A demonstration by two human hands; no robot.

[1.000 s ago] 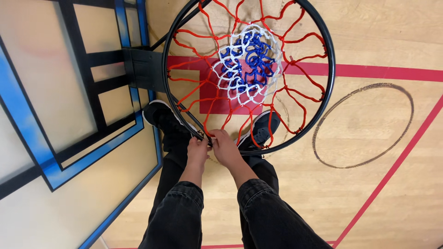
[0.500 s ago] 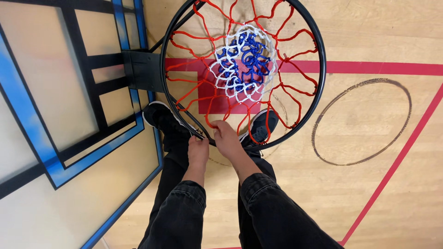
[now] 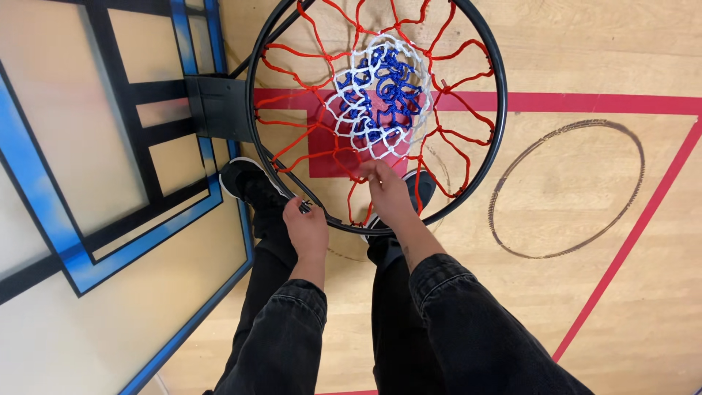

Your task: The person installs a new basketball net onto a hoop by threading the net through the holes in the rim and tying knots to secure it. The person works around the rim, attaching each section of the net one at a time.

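Seen from a head camera looking straight down, a black basketball rim (image 3: 499, 110) fills the upper middle of the view, and everything else is placed relative to it. A net (image 3: 380, 95) hangs inside the rim, red at the top, then white, then blue at the centre. At the rim's near edge, the left hand (image 3: 307, 228) is closed, its fingertips pinched around a small attachment point where a red cord meets the metal. Just right of it, the right hand (image 3: 389, 192) reaches inside the rim, fingers curled around a red loop of the net.

By the look of it, a net loop is being fastened to the rim; the next move would call for keeping the cord taut while working it through the hook.

Left of the rim stands a clear backboard (image 3: 110, 219) with blue and black lines. Below the rim lie black shoes (image 3: 245, 184), black-trousered legs, and a wooden court floor (image 3: 607, 307) with red lines. The hook itself is too small to make out, the fingertips are partly hidden, and the rim's far edge is cut off.
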